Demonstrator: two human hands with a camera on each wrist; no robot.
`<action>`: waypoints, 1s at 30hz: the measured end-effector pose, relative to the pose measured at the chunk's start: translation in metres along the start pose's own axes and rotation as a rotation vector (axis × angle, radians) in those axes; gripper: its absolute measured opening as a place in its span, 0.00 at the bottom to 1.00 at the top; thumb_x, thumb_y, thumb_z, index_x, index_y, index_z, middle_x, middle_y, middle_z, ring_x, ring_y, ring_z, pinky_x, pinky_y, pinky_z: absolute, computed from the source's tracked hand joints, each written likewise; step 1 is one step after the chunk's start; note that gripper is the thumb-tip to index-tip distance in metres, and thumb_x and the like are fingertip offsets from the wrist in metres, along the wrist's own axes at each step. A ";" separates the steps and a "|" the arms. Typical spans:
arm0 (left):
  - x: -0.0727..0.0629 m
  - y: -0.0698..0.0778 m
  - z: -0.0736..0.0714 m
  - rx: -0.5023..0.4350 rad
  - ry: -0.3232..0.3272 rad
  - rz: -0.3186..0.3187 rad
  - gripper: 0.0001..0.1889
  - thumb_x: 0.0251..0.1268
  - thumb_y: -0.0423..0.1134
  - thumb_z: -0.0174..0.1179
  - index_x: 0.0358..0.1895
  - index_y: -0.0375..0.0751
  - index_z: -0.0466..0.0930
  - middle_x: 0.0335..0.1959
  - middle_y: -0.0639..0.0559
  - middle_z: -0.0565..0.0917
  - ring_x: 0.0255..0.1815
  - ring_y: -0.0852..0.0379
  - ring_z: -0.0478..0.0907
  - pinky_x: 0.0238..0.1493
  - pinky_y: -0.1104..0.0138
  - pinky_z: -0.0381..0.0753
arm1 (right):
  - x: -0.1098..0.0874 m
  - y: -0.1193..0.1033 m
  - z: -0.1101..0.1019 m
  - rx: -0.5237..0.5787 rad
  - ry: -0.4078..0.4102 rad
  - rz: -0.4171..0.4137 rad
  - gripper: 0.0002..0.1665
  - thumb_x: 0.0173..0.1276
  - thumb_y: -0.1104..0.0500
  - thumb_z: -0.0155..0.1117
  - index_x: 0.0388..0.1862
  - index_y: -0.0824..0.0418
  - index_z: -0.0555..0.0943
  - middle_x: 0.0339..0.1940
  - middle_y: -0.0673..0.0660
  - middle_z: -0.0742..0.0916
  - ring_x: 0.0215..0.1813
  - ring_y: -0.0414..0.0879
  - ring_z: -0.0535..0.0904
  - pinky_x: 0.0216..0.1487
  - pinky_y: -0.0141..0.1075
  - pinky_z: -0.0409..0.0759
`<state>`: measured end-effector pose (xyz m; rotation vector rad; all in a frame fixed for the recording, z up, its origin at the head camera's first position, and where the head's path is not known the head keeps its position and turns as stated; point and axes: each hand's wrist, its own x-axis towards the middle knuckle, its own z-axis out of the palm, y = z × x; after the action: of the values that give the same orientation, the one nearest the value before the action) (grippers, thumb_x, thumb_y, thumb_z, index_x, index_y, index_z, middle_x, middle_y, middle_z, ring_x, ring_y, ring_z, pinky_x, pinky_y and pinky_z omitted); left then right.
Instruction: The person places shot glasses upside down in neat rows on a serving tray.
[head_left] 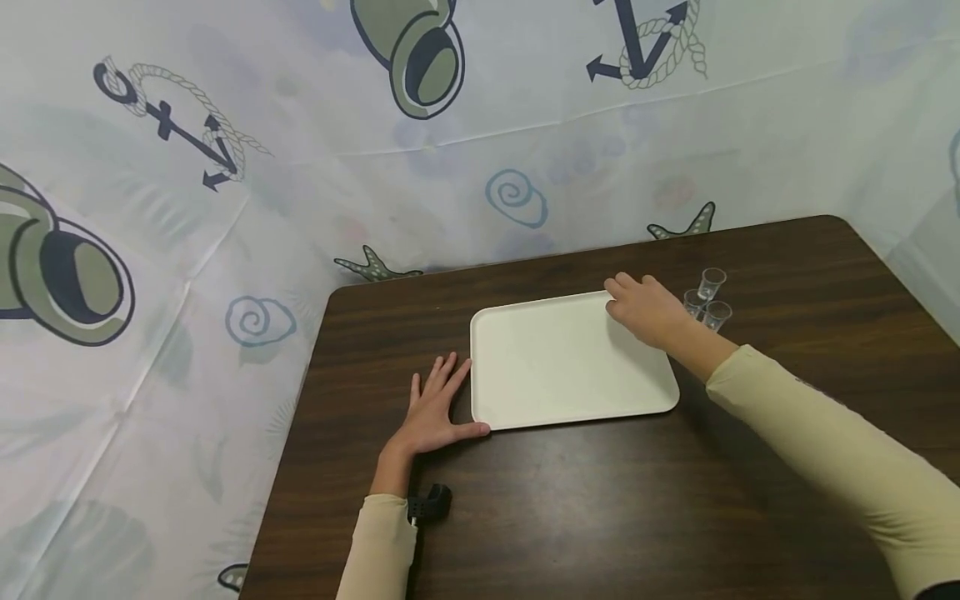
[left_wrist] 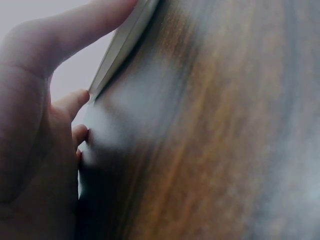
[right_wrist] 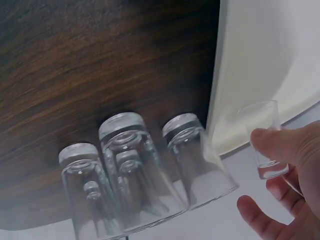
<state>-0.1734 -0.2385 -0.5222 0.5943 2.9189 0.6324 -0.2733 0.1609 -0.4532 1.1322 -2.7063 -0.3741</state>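
A cream rectangular tray (head_left: pixel 562 367) lies on the brown wooden table. My left hand (head_left: pixel 431 421), fingers spread, touches the tray's near left corner with thumb and index finger. In the left wrist view, the thumb (left_wrist: pixel 80 32) lies along the tray rim (left_wrist: pixel 117 55). Over the far right corner of the tray, my right hand (head_left: pixel 645 308) pinches a small clear shot glass (right_wrist: pixel 265 120), whose thick base appears turned away from the tray. Three more shot glasses (right_wrist: pixel 135 170) stand close together on the table beside the tray, just right of that hand.
The dark wood-grain table (head_left: pixel 570 508) has a rounded far right corner. A patterned cloth (head_left: pixel 315 208) with anchors and shells hangs behind and left of the table. A black strap device (head_left: pixel 431 504) sits on the left wrist.
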 end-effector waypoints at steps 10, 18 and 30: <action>0.000 0.001 0.000 -0.012 -0.005 -0.015 0.58 0.47 0.75 0.62 0.80 0.57 0.46 0.80 0.46 0.46 0.80 0.45 0.37 0.70 0.36 0.30 | 0.006 -0.007 0.004 -0.024 0.002 -0.007 0.06 0.59 0.70 0.71 0.34 0.64 0.84 0.42 0.61 0.74 0.44 0.55 0.67 0.33 0.46 0.71; 0.000 0.001 0.000 -0.003 -0.004 -0.014 0.58 0.47 0.75 0.62 0.80 0.57 0.46 0.80 0.46 0.46 0.80 0.45 0.37 0.69 0.36 0.30 | 0.007 -0.009 0.006 -0.005 -0.005 0.010 0.06 0.59 0.70 0.72 0.34 0.64 0.84 0.42 0.61 0.74 0.43 0.55 0.65 0.34 0.45 0.71; 0.001 0.001 0.000 0.007 0.003 0.000 0.58 0.47 0.76 0.62 0.80 0.58 0.46 0.80 0.45 0.46 0.80 0.42 0.38 0.69 0.35 0.30 | 0.003 -0.010 0.003 0.016 0.010 0.024 0.09 0.61 0.69 0.70 0.39 0.61 0.84 0.42 0.61 0.75 0.41 0.54 0.65 0.33 0.46 0.69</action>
<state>-0.1742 -0.2371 -0.5221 0.5942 2.9255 0.6237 -0.2694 0.1517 -0.4586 1.1020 -2.7165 -0.3427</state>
